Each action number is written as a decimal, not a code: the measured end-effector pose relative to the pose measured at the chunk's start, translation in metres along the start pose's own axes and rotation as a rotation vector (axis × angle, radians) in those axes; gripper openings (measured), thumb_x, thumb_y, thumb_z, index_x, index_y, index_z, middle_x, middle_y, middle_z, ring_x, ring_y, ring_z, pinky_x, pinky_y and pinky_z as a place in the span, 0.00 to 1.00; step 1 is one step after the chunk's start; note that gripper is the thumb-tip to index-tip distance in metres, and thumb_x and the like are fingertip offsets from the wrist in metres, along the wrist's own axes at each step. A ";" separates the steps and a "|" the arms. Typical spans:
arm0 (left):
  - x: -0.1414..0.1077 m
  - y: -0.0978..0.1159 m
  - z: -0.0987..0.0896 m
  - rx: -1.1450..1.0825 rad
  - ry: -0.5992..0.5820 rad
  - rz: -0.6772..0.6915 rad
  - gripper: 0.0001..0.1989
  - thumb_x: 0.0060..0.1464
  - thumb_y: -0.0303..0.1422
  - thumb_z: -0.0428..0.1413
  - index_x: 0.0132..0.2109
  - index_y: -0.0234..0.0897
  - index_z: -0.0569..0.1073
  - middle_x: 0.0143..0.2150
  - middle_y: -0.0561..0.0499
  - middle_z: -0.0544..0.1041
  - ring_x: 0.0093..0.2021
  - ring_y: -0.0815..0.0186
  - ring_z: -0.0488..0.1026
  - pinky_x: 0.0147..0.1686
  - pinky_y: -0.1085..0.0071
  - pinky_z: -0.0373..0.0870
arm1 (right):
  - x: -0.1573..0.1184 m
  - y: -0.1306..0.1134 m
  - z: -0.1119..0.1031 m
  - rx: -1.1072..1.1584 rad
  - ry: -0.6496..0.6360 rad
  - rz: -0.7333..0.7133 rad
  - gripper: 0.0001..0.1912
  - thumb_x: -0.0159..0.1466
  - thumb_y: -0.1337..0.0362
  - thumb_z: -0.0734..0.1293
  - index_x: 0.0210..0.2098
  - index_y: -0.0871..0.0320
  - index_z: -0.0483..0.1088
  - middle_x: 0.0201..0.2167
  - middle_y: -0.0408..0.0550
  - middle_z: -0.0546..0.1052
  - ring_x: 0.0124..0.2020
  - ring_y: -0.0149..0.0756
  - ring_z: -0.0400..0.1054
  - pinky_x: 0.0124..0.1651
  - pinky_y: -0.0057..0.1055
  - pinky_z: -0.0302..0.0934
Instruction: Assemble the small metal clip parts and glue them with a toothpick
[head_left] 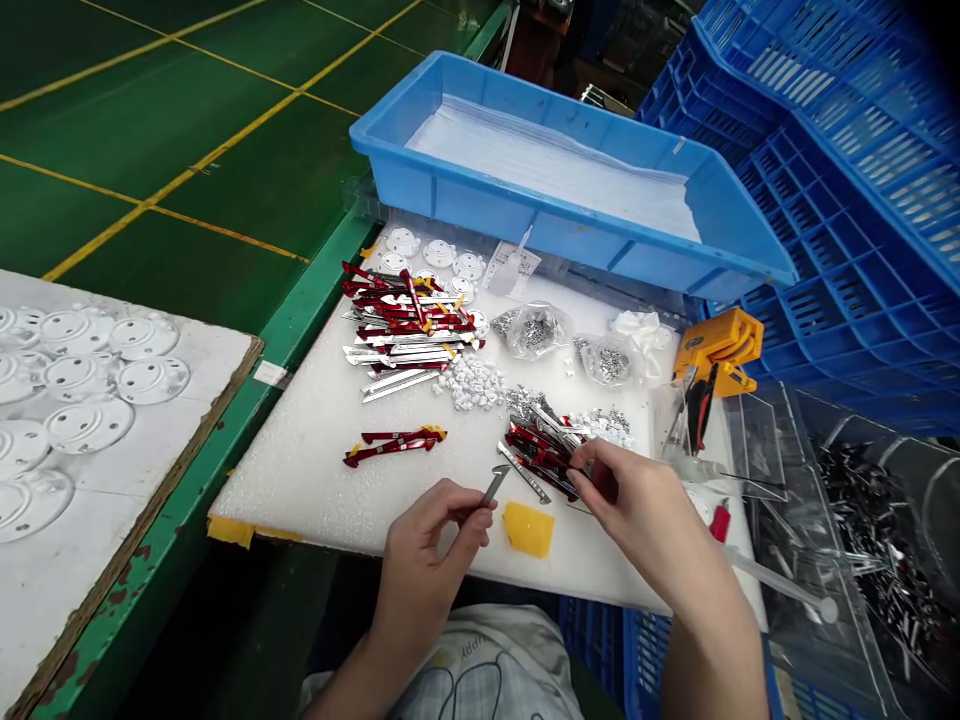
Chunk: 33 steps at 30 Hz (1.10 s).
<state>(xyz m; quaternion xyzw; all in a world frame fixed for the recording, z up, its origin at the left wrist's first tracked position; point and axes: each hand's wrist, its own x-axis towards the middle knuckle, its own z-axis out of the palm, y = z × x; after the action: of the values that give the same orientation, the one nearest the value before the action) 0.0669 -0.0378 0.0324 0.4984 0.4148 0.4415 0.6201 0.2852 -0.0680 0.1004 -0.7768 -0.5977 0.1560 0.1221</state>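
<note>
I log the left hand (427,565) with thumb and fingers pinching a short metal strip (493,486) just above the foam board (300,480). The right hand (622,490) has its fingers pressed together on a cluster of red strips (540,455), beside a yellow pad (529,528). As far as I can judge, a large heap of red and silver strips (409,325) and a small red pile (394,445) look finished. Loose silver bits (472,385) and white plastic discs (439,253) lie on the board, apparently still unused.
</note>
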 end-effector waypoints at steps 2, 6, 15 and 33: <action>0.000 0.000 0.000 0.015 -0.006 -0.002 0.06 0.63 0.29 0.61 0.37 0.39 0.83 0.31 0.53 0.80 0.29 0.69 0.76 0.32 0.75 0.74 | 0.003 0.001 0.005 -0.021 0.062 0.014 0.06 0.69 0.60 0.65 0.38 0.53 0.74 0.22 0.40 0.73 0.21 0.36 0.66 0.28 0.31 0.54; 0.000 0.000 0.000 0.041 -0.002 0.006 0.06 0.64 0.29 0.61 0.38 0.40 0.83 0.32 0.54 0.80 0.30 0.69 0.76 0.33 0.75 0.73 | -0.003 0.000 0.000 0.051 0.210 -0.026 0.10 0.72 0.57 0.67 0.47 0.53 0.76 0.22 0.38 0.72 0.21 0.33 0.66 0.29 0.30 0.57; -0.011 0.021 0.007 0.109 -0.083 0.007 0.06 0.61 0.27 0.62 0.36 0.39 0.84 0.28 0.54 0.80 0.30 0.67 0.76 0.33 0.75 0.73 | -0.057 -0.032 0.009 0.557 0.317 -0.032 0.04 0.72 0.64 0.71 0.44 0.48 0.80 0.30 0.40 0.78 0.26 0.30 0.71 0.27 0.24 0.65; -0.028 0.035 0.015 0.450 -0.220 0.326 0.07 0.66 0.25 0.61 0.41 0.37 0.84 0.35 0.48 0.87 0.33 0.65 0.83 0.36 0.73 0.81 | -0.073 -0.037 0.020 1.078 0.189 -0.012 0.13 0.68 0.72 0.73 0.44 0.45 0.81 0.35 0.39 0.79 0.31 0.29 0.69 0.27 0.24 0.63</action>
<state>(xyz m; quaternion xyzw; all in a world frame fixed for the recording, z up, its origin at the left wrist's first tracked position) 0.0696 -0.0643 0.0713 0.7282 0.3473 0.3755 0.4561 0.2270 -0.1292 0.1029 -0.6112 -0.4240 0.3690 0.5572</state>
